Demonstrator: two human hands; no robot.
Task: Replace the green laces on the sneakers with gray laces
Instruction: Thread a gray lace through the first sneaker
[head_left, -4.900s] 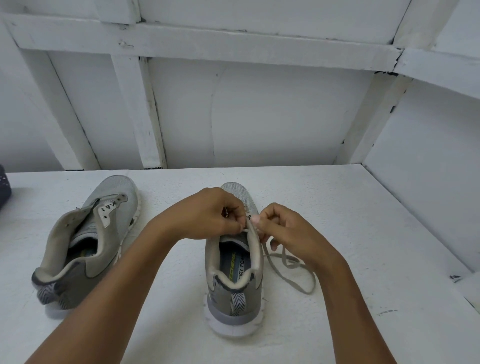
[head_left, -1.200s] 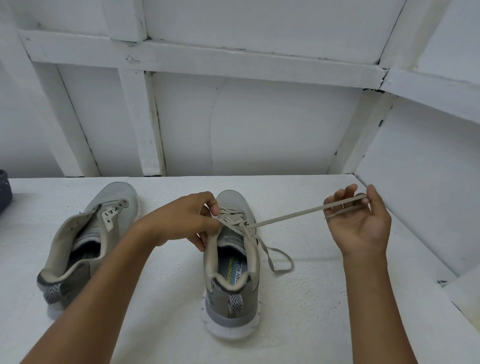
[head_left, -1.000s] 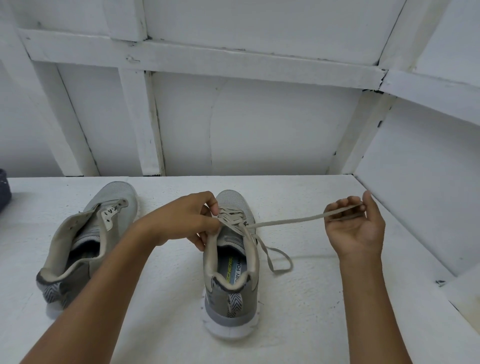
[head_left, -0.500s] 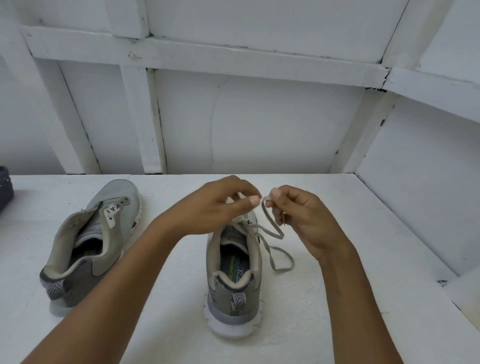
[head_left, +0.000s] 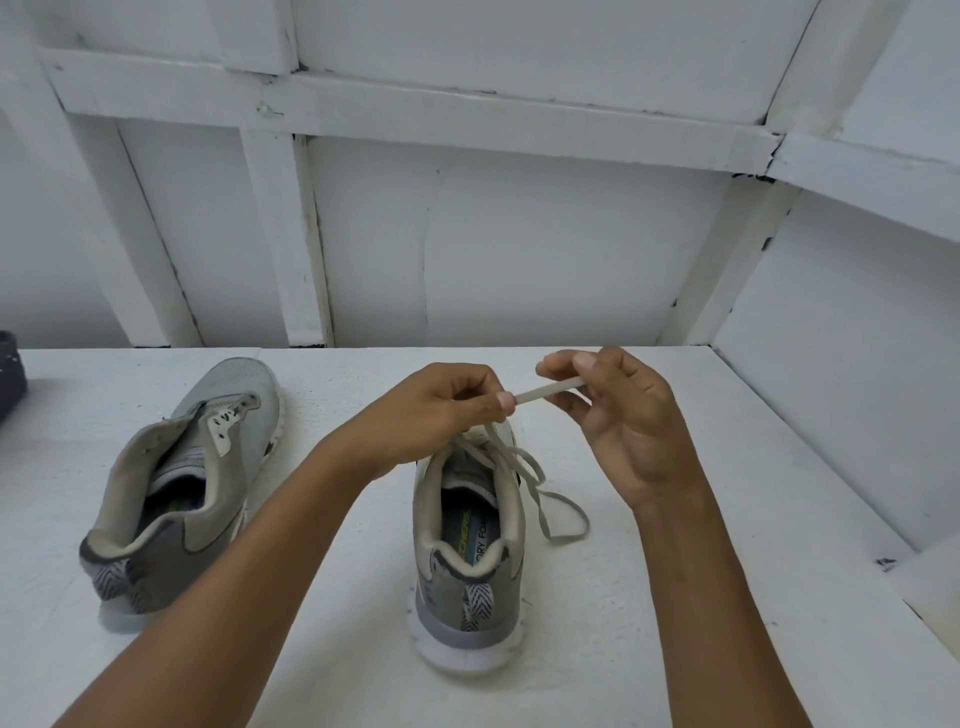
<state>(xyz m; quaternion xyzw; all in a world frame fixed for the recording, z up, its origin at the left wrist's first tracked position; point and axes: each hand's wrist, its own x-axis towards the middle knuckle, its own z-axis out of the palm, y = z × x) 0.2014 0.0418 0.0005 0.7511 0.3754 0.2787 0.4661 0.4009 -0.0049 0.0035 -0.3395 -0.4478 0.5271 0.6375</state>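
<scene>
- the laced sneaker (head_left: 467, 545) stood on the white worktop (head_left: 675, 597) with its heel toward the camera. the gray lace (head_left: 545, 388) rose from its eyelets, and a slack loop of it lay on the worktop just right of the sneaker.
- the left hand (head_left: 441, 410) hovered above the sneaker's tongue, pinching the lace between thumb and forefinger. the right hand (head_left: 618, 415), above and right of the toe, pinched the lace tip between thumb and fingertips, with its other fingers loosely spread. a short taut run of lace bridged the two hands.
- likely trouble: the tip could slip from so light a pinch. a sharp pull could drag or tip the sneaker, since nothing pinned it down. the slack loop could twist or snag and leave the ends uneven.
- the second sneaker (head_left: 182, 483), well left of the laced one, showed no lace, and no green lace was in view. the job looked roughly half done.
- open worktop ran right of the sneaker to the side wall (head_left: 831, 389), and the back wall (head_left: 519, 260) closed off the space beyond its toe. a dark object (head_left: 10, 374) sat far to the left, well apart. the near edge was out of view.
</scene>
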